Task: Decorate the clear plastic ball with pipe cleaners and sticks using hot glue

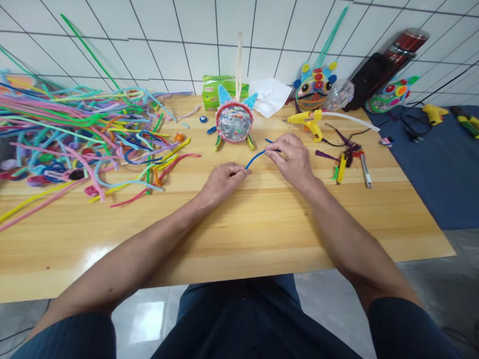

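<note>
A short blue pipe cleaner [256,158] stretches between my two hands above the wooden table. My left hand [224,181] pinches its left end, fingers closed. Closed around the pipe cleaner near its other end is my right hand [290,158], and a blue tip sticks out past the fingers. Just behind my hands stands a round ornament [234,123] with a clear, glittery centre, a red rim, two light blue ears and two yellow-green feet. A small blue coil [212,130] and a blue button-like piece [203,118] lie left of it.
Many coloured pipe cleaners [80,123] pile up at the left. Behind the ornament are a green box [215,95] and white paper [270,97]. To the right lie a yellow glue gun [309,123], a cutter [366,172] and a colourful decorated head [315,90].
</note>
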`<control>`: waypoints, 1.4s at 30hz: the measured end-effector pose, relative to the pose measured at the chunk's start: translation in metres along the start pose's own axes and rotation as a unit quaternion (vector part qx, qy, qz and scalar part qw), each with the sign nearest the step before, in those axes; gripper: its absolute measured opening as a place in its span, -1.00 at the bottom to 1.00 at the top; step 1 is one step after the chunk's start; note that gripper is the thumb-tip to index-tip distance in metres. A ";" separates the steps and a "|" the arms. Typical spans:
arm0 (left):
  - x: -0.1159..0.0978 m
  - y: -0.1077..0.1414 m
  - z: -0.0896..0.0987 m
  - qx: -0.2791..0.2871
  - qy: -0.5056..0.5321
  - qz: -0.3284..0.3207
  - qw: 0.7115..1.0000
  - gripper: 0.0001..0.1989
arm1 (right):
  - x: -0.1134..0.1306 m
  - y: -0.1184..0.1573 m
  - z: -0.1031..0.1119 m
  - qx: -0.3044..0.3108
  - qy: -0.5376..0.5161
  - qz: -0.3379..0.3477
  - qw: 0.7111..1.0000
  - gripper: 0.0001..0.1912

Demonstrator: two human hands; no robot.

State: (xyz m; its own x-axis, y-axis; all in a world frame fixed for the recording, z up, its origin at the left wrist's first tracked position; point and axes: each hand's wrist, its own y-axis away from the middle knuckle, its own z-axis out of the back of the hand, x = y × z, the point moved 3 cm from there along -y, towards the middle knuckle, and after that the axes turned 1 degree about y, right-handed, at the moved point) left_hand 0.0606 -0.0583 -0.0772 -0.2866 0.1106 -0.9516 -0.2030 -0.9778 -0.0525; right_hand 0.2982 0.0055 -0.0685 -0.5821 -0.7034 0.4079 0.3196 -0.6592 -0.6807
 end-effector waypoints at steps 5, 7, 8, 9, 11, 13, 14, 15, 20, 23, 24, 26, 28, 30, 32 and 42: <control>0.006 -0.003 0.000 -0.024 0.084 0.039 0.995 -0.51 | 0.010 -0.001 -0.004 0.050 -0.067 -0.083 0.993 -0.87; 0.007 -0.004 -0.001 -0.023 0.105 0.040 0.993 -0.54 | 0.011 0.000 -0.007 0.070 -0.116 -0.146 0.980 -0.86; 0.007 -0.004 -0.001 -0.023 0.112 0.041 0.993 -0.56 | 0.011 0.000 -0.008 0.076 -0.146 -0.176 0.971 -0.85; 0.008 -0.004 -0.001 -0.023 0.118 0.042 0.992 -0.58 | 0.011 0.000 -0.009 0.080 -0.178 -0.203 0.960 -0.82; 0.009 -0.005 -0.001 -0.024 0.136 0.047 0.989 -0.63 | 0.011 0.000 -0.012 0.090 -0.241 -0.248 0.934 -0.77; 0.009 -0.006 -0.002 -0.025 0.159 0.051 0.986 -0.65 | 0.012 0.000 -0.014 0.105 -0.295 -0.285 0.906 -0.73; 0.009 -0.006 -0.002 -0.026 0.171 0.052 0.984 -0.66 | 0.012 0.000 -0.015 0.112 -0.317 -0.300 0.893 -0.71; 0.008 -0.006 -0.002 -0.026 0.182 0.052 0.982 -0.66 | 0.013 0.000 -0.017 0.118 -0.338 -0.313 0.880 -0.69; 0.004 -0.005 -0.004 -0.024 0.228 0.041 0.972 -0.66 | 0.022 -0.002 -0.018 0.117 -0.420 -0.318 0.842 -0.67; 0.005 -0.006 -0.005 -0.022 0.246 0.040 0.968 -0.66 | 0.029 -0.002 -0.015 0.137 -0.451 -0.318 0.822 -0.73; 0.006 -0.007 -0.005 -0.021 0.251 0.040 0.967 -0.66 | 0.032 -0.002 -0.014 0.146 -0.463 -0.322 0.812 -0.75; 0.008 -0.008 -0.004 -0.024 0.261 0.037 0.964 -0.64 | 0.035 -0.002 -0.012 0.159 -0.479 -0.330 0.798 -0.71; 0.009 -0.009 -0.003 -0.041 0.266 0.022 0.963 -0.52 | 0.035 -0.002 -0.011 0.152 -0.476 -0.329 0.801 -0.65; 0.007 -0.009 0.000 -0.063 0.266 -0.001 0.962 -0.40 | 0.032 -0.003 -0.011 0.128 -0.458 -0.323 0.818 -0.60; 0.004 -0.008 0.001 -0.076 0.264 -0.015 0.961 -0.47 | 0.027 -0.004 -0.013 0.089 -0.433 -0.321 0.838 -0.57; -0.002 -0.005 -0.002 -0.067 0.260 -0.003 0.963 -0.56 | 0.015 0.004 -0.022 -0.013 -0.309 -0.295 0.904 -0.41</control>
State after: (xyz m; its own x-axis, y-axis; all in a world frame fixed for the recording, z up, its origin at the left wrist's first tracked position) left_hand 0.0640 -0.0543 -0.0757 0.2285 0.0471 -0.9724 -0.0706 -0.9954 -0.0648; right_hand 0.2744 -0.0026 -0.0784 -0.1142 -0.2510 0.9612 0.0682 -0.9673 -0.2445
